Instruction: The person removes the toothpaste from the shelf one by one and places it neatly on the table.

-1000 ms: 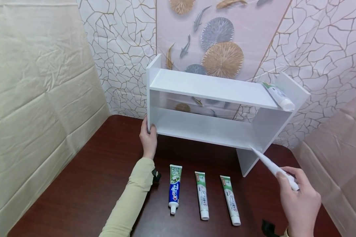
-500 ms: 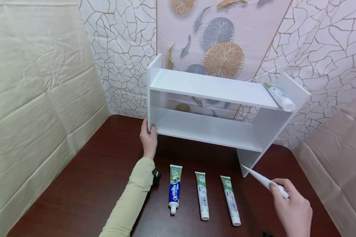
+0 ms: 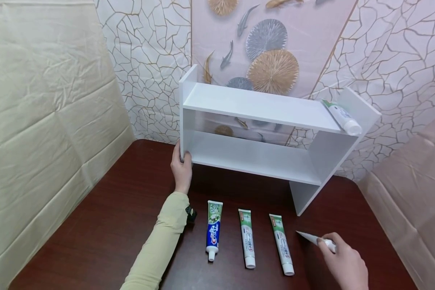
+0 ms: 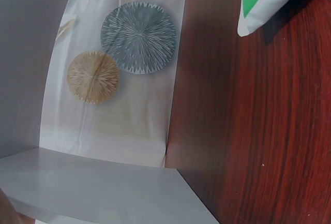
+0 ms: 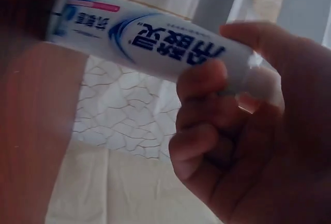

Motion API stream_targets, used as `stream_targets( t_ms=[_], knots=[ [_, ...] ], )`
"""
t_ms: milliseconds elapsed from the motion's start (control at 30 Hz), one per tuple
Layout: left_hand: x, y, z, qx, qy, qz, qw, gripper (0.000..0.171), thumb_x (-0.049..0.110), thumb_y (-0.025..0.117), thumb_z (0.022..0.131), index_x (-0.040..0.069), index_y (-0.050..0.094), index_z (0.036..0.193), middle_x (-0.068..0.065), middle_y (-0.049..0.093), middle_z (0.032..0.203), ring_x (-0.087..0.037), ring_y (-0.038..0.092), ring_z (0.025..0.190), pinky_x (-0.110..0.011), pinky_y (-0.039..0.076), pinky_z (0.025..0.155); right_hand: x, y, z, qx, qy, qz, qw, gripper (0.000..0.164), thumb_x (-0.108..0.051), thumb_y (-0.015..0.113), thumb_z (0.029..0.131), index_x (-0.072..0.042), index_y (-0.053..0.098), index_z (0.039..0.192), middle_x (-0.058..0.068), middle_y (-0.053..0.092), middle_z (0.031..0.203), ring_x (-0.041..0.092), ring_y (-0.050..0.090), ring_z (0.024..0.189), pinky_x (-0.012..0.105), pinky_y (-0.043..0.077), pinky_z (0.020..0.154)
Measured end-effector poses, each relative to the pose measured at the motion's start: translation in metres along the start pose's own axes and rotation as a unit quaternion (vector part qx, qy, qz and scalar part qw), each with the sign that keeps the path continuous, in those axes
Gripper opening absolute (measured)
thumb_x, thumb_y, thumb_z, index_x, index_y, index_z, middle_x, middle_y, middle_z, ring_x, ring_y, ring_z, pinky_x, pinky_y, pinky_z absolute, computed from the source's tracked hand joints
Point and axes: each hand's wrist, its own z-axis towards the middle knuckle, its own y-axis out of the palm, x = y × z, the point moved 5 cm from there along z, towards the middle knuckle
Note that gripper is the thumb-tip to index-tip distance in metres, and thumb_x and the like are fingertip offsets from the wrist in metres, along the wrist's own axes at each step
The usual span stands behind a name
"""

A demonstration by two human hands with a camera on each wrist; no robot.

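At the left end of the white two-tier shelf, my left hand grips the lower part of the side panel, thumb in front. Only a sliver of that hand shows in the left wrist view. My right hand pinches a white toothpaste tube near its cap, low over the table at the right. Blue and pink print shows on this toothpaste tube in the right wrist view. A green-and-blue toothpaste tube and two green-and-white toothpaste tubes, one central and one rightmost, lie in a row.
Another toothpaste tube lies on the shelf's upper board, against the right side panel. The shelf stands at the back of the dark red-brown table. Patterned cloth hangs behind it, and pale cloth walls flank the table.
My right hand has come down and leftward with the toothpaste tube, away from the shelf's lower right end toward the table. My left hand keeps its place on the shelf.
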Motion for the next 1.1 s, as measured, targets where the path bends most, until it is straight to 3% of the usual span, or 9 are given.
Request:
stream_targets(
  t_ms=[100,333,433,600,733,833,1100],
  knots=[
    [0.000,0.001,-0.002,-0.001,0.000,-0.003,1.0000,0.047,0.007,0.044,0.099,0.010,0.044,0.146,-0.017,0.050,0.142,-0.028,0.055,0.103,-0.025,0.045,0.075,0.006,0.009,0.001,-0.031,-0.005,-0.006,1.000,0.038,-0.038,0.055,0.093,-0.010,0.059,0.118,0.022,0.069,0.095,0.023,0.059,0.067,0.039,0.041,0.056],
    [0.002,0.000,-0.001,0.004,0.006,-0.011,0.9999,0.047,0.004,0.044,0.098,0.008,0.045,0.145,-0.019,0.049,0.143,-0.034,0.053,0.118,-0.041,0.044,0.092,0.014,0.027,0.005,-0.075,-0.026,-0.038,0.996,0.047,-0.033,0.060,0.088,-0.005,0.058,0.126,0.023,0.066,0.094,0.023,0.053,0.066,0.037,0.038,0.055],
    [0.002,0.001,-0.001,0.003,0.009,-0.007,0.9999,0.047,0.003,0.044,0.098,0.008,0.045,0.145,-0.019,0.049,0.142,-0.032,0.053,0.117,-0.041,0.045,0.090,0.019,0.035,0.007,-0.107,-0.017,-0.053,0.993,0.055,-0.036,0.062,0.087,0.000,0.056,0.129,0.019,0.066,0.092,0.020,0.051,0.067,0.036,0.037,0.057],
    [0.001,0.001,-0.001,0.000,0.009,-0.002,1.0000,0.047,0.005,0.044,0.098,0.009,0.045,0.145,-0.017,0.049,0.143,-0.030,0.054,0.115,-0.037,0.045,0.087,0.029,0.046,0.009,-0.158,-0.012,-0.076,0.984,0.063,-0.043,0.064,0.086,0.000,0.056,0.132,0.025,0.067,0.103,0.021,0.052,0.071,0.040,0.042,0.061],
    [0.000,0.001,-0.001,0.000,0.006,0.001,1.0000,0.047,0.006,0.044,0.098,0.009,0.045,0.145,-0.017,0.050,0.142,-0.029,0.055,0.112,-0.036,0.046,0.084,0.035,0.054,0.007,-0.189,-0.013,-0.079,0.979,0.064,-0.041,0.064,0.087,0.000,0.053,0.135,0.014,0.063,0.080,0.018,0.050,0.067,0.038,0.039,0.060],
    [0.000,0.001,0.000,0.001,0.006,0.003,1.0000,0.046,0.006,0.045,0.098,0.009,0.045,0.145,-0.017,0.050,0.143,-0.029,0.054,0.113,-0.037,0.046,0.085,0.037,0.058,0.004,-0.199,-0.014,-0.073,0.977,0.062,-0.036,0.064,0.087,0.000,0.052,0.136,0.000,0.047,0.062,0.016,0.047,0.060,0.034,0.035,0.058],
    [-0.001,0.001,-0.001,0.001,0.003,0.003,1.0000,0.046,0.008,0.044,0.099,0.009,0.045,0.145,-0.017,0.051,0.141,-0.028,0.056,0.107,-0.027,0.047,0.077,0.039,0.066,0.002,-0.209,-0.017,-0.060,0.976,0.058,-0.029,0.065,0.088,0.002,0.051,0.135,-0.001,0.046,0.058,0.014,0.046,0.055,0.032,0.036,0.055]
  ],
)
